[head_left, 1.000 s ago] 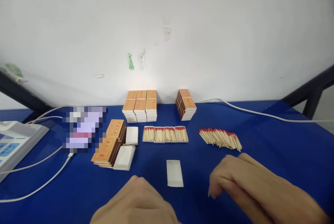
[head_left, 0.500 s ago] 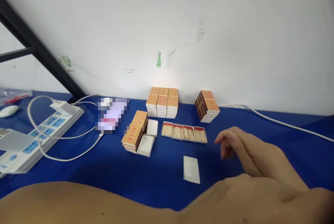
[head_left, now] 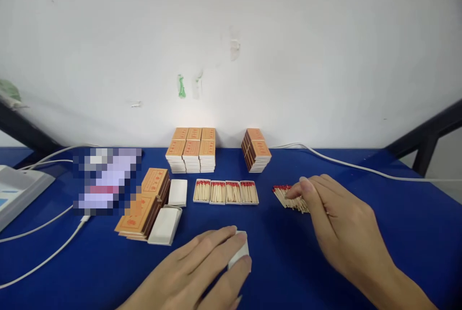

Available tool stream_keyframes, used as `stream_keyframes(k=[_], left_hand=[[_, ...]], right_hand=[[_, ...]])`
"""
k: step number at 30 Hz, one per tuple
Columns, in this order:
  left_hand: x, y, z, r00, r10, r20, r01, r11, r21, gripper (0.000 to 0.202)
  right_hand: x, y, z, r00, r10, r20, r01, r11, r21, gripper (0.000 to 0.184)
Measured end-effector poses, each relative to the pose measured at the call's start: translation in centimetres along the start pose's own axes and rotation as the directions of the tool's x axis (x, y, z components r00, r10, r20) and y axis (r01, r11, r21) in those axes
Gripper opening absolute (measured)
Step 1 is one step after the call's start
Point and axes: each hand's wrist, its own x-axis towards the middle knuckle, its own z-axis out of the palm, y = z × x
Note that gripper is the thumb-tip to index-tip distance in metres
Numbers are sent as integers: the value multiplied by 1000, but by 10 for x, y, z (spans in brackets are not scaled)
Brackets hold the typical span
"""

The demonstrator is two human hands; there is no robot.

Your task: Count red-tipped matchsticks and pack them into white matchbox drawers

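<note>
My left hand lies low in the middle, its fingers closed around a small white matchbox tray on the blue table. My right hand reaches over a loose pile of red-tipped matches, fingertips touching them; whether any match is pinched I cannot tell. Behind the tray stands a row of several open trays filled with matches.
Orange matchboxes are stacked at the wall and to the right. More orange sleeves and white trays lie at the left. A blurred phone, a power strip and white cables are on the table.
The camera swung left and came back. My left hand moved onto the white tray and took hold of it. My right hand travelled forward onto the match pile.
</note>
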Motion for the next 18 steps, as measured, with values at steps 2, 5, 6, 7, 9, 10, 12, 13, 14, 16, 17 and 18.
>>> stream_keyframes(k=[2, 5, 6, 7, 9, 10, 12, 13, 14, 16, 17, 18], left_hand=[[-2, -3, -2, 999, -1, 36, 1, 1000, 4, 35], [-4, -7, -1, 993, 38, 112, -39, 999, 7, 40], [-5, -7, 1, 990, 48, 135, -50, 999, 16, 41], [-7, -8, 5, 986, 55, 155, -60, 998, 27, 42], [-9, -9, 12, 982, 66, 177, -75, 996, 44, 44], [-10, -10, 16, 982, 75, 176, -84, 995, 47, 43], [-12, -11, 22, 985, 101, 142, -110, 993, 54, 40], [-13, -12, 23, 986, 110, 127, -118, 991, 61, 40], [-14, -12, 24, 986, 119, 119, -128, 989, 73, 42], [-15, -13, 22, 983, 134, 128, -148, 984, 100, 47], [-15, -13, 21, 981, 145, 130, -160, 981, 110, 48], [-15, -14, 19, 980, 149, 133, -165, 979, 120, 49]], right_hand=[[-4, 2, 2, 1000, -16, 12, 17, 998, -65, 32], [-8, 2, 6, 999, -38, 36, 43, 987, -156, 23], [-9, 1, 7, 998, -52, 31, 57, 981, -184, 21], [-10, 0, 9, 998, -66, 22, 69, 975, -211, 20], [-11, -1, 11, 997, -80, 6, 79, 963, -256, 19], [-12, -1, 12, 997, -77, 0, 74, 959, -274, 18], [-13, -1, 14, 998, -62, 0, 59, 954, -296, 18], [-13, -1, 14, 998, -56, 0, 53, 952, -300, 19], [-14, 0, 15, 999, -52, 1, 50, 952, -301, 19], [-15, 1, 16, 999, -52, 4, 51, 952, -302, 20], [-16, 1, 17, 999, -53, 5, 52, 950, -307, 21], [-16, 2, 18, 998, -55, 7, 54, 947, -317, 21]])
